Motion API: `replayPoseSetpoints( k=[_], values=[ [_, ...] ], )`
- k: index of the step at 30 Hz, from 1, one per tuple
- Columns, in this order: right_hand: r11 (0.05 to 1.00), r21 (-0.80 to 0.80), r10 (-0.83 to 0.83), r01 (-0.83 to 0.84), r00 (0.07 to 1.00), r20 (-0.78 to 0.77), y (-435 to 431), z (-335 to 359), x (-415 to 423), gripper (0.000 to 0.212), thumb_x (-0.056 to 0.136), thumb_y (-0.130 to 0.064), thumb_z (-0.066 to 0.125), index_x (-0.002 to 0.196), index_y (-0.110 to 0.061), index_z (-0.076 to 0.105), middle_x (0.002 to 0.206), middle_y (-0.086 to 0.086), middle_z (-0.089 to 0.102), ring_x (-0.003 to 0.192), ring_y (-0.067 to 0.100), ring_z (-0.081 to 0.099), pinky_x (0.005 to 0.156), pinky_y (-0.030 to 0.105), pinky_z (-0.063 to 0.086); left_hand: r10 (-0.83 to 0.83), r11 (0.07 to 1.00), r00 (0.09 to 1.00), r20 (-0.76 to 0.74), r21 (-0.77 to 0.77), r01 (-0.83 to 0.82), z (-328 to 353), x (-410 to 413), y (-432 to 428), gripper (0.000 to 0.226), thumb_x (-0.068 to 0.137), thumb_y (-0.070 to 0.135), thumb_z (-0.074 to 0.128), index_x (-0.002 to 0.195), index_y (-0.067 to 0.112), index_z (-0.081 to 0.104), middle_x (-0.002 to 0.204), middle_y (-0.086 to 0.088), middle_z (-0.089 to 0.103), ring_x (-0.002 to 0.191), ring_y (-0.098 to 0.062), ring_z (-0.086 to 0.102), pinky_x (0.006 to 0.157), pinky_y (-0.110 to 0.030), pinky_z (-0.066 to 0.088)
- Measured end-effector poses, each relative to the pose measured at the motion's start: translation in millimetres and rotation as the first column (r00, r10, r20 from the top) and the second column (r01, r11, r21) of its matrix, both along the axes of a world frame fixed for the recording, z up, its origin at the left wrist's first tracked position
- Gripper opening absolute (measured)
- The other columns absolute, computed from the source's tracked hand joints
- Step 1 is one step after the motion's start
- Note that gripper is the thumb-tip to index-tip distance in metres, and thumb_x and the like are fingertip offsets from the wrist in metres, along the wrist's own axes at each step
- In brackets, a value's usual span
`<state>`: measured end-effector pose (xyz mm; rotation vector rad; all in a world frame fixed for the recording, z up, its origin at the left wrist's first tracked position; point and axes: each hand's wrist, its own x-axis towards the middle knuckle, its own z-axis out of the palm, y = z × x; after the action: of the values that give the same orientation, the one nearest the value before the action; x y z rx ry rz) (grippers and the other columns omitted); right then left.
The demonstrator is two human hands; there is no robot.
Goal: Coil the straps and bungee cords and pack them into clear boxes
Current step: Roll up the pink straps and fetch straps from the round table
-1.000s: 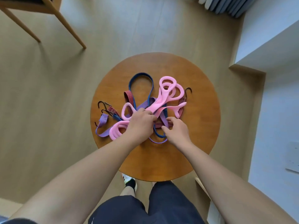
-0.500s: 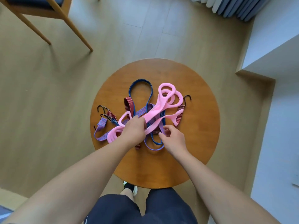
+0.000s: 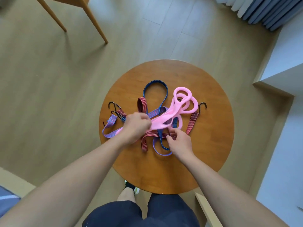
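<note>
Gripping pink strap (image 3: 178, 108) near end in fisted left hand (image 3: 134, 126), hauled up off the tangle since a second ago. Picking with half-curled right hand (image 3: 180, 143) just below that strap, pinch unclear. Leaves red bungee cord (image 3: 144, 143) flat on bench (image 3: 164, 174) beneath that strap: untangling, not yet coiling.

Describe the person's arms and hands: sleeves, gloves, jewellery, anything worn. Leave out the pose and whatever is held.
The left hand and right hand are bare: no gloves, and no rings show. The left forearm and right forearm are uncovered to the frame edge, with no sleeve, watch or bracelet in view. Below them are dark navy shorts.
</note>
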<state>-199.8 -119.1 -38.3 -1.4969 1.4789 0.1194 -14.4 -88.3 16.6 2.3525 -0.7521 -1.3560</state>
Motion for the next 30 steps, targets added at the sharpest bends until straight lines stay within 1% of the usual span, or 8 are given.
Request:
replayPoseSetpoints(
  k=[3,5,9,11,19,25,28,30],
  values=[
    [1.000,-0.008,-0.009,0.009,1.000,0.028,-4,0,28,0.014,0.090,-0.028,0.064,0.100,-0.019,0.069,0.096,-0.001,0.071,0.095,0.024,0.064,0.081,0.033,0.047,0.202,0.967,0.979,-0.003,-0.154,-0.200,19,35,2,0.015,0.057,0.022,0.047,0.052,0.024,0.062,0.051,0.007,0.049,0.063,-0.020,0.043,0.059,-0.031,0.032],
    [0.982,0.071,-0.177,0.173,0.983,0.041,-11,-2,48,0.020,0.089,-0.038,0.066,0.091,-0.019,0.069,0.088,-0.001,0.071,0.091,0.024,0.066,0.077,0.032,0.047,0.292,0.928,0.956,-0.024,-0.236,-0.290,25,51,6,0.013,0.057,0.022,0.047,0.052,0.023,0.059,0.055,0.003,0.050,0.064,-0.024,0.044,0.063,-0.034,0.031],
    [0.761,0.400,-0.577,0.510,0.815,0.060,-21,-14,72,0.033,0.078,-0.040,0.081,0.096,-0.015,0.070,0.089,0.003,0.071,0.073,0.026,0.070,0.070,0.044,0.063,0.395,0.861,0.911,-0.121,-0.298,-0.413,37,53,9,0.009,0.059,0.018,0.048,0.058,0.017,0.057,0.066,-0.017,0.055,0.061,-0.027,0.054,0.061,-0.028,0.040],
    [0.754,0.406,-0.588,0.516,0.806,0.067,-20,-16,72,0.027,0.079,-0.032,0.082,0.094,-0.014,0.069,0.089,0.003,0.072,0.070,0.023,0.068,0.070,0.044,0.063,0.430,0.855,0.895,-0.120,-0.263,-0.446,40,49,11,0.013,0.060,0.017,0.046,0.062,0.014,0.058,0.063,-0.016,0.056,0.052,-0.020,0.052,0.051,-0.022,0.041],
    [0.721,0.517,-0.614,0.462,0.771,0.167,-19,-12,67,0.008,0.087,-0.012,0.075,0.089,-0.010,0.068,0.077,0.005,0.064,0.065,0.017,0.059,0.060,0.029,0.054,0.492,0.822,0.856,-0.158,-0.239,-0.517,47,42,15,0.021,0.067,0.018,0.044,0.083,0.010,0.056,0.066,-0.014,0.070,0.049,-0.020,0.056,0.052,-0.028,0.047],
    [0.707,0.532,-0.627,0.466,0.761,0.168,-16,-2,58,0.011,0.095,-0.003,0.060,0.096,-0.010,0.067,0.080,0.006,0.062,0.066,0.016,0.054,0.058,0.028,0.053,0.469,0.847,0.878,-0.090,-0.234,-0.477,54,42,19,0.026,0.092,0.004,0.047,0.110,0.010,0.064,0.083,-0.008,0.078,0.063,-0.021,0.065,0.067,-0.035,0.053],
    [0.791,0.462,-0.558,0.401,0.783,0.275,-10,20,52,0.013,0.095,0.001,0.056,0.099,-0.003,0.068,0.083,0.009,0.063,0.067,0.014,0.057,0.058,0.026,0.049,0.380,0.897,0.925,-0.020,-0.237,-0.373,59,42,21,0.065,0.093,0.007,0.047,0.156,0.025,0.039,0.096,0.000,0.078,0.066,-0.018,0.069,0.071,-0.037,0.062],
    [0.852,0.376,-0.496,0.364,0.791,0.357,-8,39,49,0.013,0.093,0.002,0.060,0.102,0.001,0.069,0.081,0.006,0.065,0.061,0.004,0.060,0.056,0.017,0.046,0.325,0.906,0.945,-0.031,-0.277,-0.320,68,40,21,0.062,0.096,0.007,0.047,0.147,0.042,0.046,0.095,0.006,0.077,0.065,-0.014,0.070,0.071,-0.035,0.063]
  ],
)
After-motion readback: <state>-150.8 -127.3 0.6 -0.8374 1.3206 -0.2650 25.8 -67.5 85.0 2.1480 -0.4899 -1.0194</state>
